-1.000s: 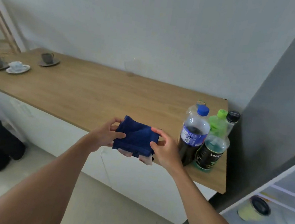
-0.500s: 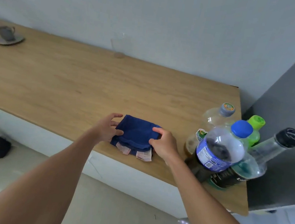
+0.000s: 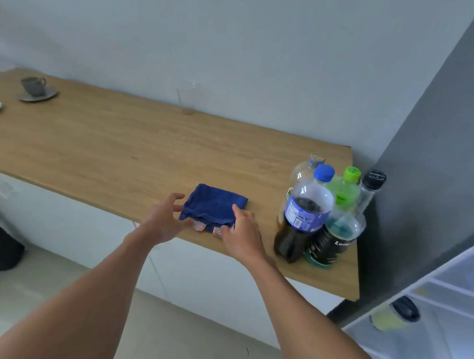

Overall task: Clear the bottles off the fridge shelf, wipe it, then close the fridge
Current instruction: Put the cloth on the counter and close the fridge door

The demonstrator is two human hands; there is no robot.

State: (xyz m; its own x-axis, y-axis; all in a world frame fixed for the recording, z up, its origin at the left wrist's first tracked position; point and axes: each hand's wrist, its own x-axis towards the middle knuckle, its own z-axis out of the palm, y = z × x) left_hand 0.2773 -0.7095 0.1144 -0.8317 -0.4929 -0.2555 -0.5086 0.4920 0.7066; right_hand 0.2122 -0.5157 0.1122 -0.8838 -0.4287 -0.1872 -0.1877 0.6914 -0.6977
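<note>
A folded dark blue cloth [image 3: 212,206] lies flat on the wooden counter [image 3: 115,147] near its front edge. My left hand [image 3: 166,220] hovers just left of the cloth with fingers spread, holding nothing. My right hand [image 3: 243,233] rests at the cloth's right front corner, fingers touching its edge. Several bottles stand clustered at the counter's right end: a dark cola bottle with a blue cap [image 3: 302,216], a green-capped bottle [image 3: 343,191], a black-capped one [image 3: 372,188] and a dark green-labelled one [image 3: 332,243].
The open fridge door [image 3: 435,320] with white shelves fills the lower right, holding a yellow jar with a dark lid [image 3: 394,315]. The grey fridge side [image 3: 440,143] stands right of the counter. A clear cup [image 3: 190,100] and cups on saucers [image 3: 36,88] sit farther back and left.
The cloth went from held in the air to lying on the counter. My left hand has let go and opened; my right hand's grip has loosened at the cloth's edge.
</note>
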